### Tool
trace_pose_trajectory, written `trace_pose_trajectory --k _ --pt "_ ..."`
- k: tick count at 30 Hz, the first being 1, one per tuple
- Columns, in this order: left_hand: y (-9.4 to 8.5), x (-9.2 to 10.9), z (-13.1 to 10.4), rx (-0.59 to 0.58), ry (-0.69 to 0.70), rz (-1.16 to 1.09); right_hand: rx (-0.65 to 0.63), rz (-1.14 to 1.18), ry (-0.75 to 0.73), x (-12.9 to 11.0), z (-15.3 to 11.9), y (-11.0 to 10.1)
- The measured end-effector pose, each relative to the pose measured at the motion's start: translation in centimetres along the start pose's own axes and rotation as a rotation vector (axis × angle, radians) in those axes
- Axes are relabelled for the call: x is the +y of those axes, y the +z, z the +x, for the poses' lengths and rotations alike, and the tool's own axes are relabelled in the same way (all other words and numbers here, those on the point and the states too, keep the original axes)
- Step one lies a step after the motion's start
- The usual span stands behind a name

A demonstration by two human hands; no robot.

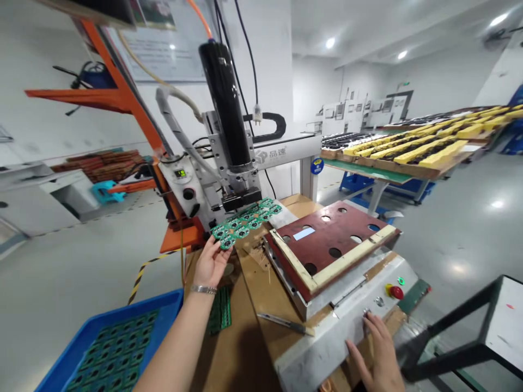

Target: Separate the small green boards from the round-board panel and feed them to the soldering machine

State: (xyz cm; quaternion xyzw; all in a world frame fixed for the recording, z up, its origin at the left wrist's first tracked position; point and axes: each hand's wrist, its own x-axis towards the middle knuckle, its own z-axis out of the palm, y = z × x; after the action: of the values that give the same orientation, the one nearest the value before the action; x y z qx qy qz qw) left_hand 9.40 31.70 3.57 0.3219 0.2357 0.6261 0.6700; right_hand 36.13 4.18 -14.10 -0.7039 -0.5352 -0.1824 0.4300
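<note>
My left hand (213, 263) pinches the near end of a green circuit board panel (245, 222), which slants up and away under the machine's head (241, 200). Silver buttons and a red emergency stop (396, 292) sit on the machine's front panel (327, 340). There my right hand (378, 354) has its fingers apart, one fingertip at the leftmost button (366, 312). Between the hands lies a dark red fixture plate (322, 239) with round holes and pale strips along two edges.
A blue bin (169, 305) of green boards stands at the lower left. More green boards (220, 310) and a knife (286, 323) lie on the brown surface. An orange frame (139, 114) rises at left, a black-framed stand (453, 326) at lower right.
</note>
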Motion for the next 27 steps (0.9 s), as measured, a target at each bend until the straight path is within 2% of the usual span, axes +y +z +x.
trace_pose_trajectory --k 27 --pt "0.46 0.09 -0.24 -0.024 -0.001 -0.005 -0.02 0.004 0.01 -0.06 -0.01 -0.2"
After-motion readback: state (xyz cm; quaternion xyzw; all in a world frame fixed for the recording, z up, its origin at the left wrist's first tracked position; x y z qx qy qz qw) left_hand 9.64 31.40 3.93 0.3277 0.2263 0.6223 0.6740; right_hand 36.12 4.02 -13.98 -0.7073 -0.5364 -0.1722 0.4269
